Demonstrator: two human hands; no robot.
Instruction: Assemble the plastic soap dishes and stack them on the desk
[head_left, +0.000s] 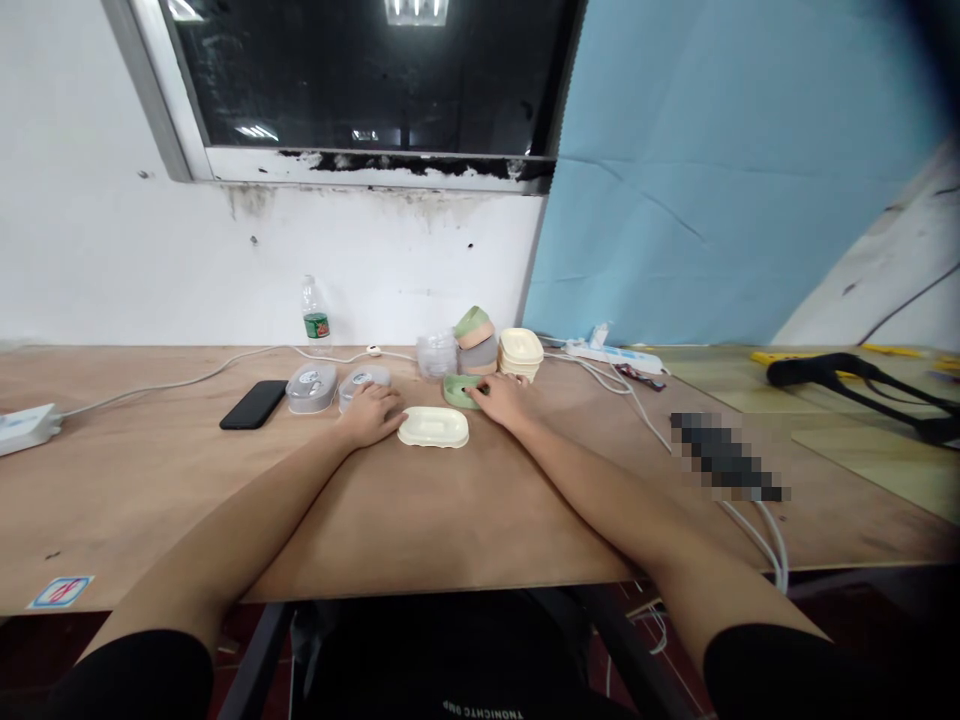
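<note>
A cream plastic tray (433, 427) with a raised middle lies flat on the table before me. At its left edge rests my left hand (369, 414), thumb by the rim and fingers spread low, holding nothing that shows. The fingertips lie close to a clear-lidded round container (364, 380), partly covering it. Just behind the tray, my right hand (504, 398) has thumb and fingers on a green oval ring-like piece (460, 391). Its right end is hidden by the hand. Behind it stand stacked grey, peach and green pieces (476, 345) and a stack of cream trays (520, 350).
Clear plastic parts (436, 355) stand left of the stacks. Further left are another lidded container (311, 388), a black phone (254, 405) and a water bottle (316, 315). A power strip (615, 356), white cables and a black strap-like object (840, 375) lie to the right.
</note>
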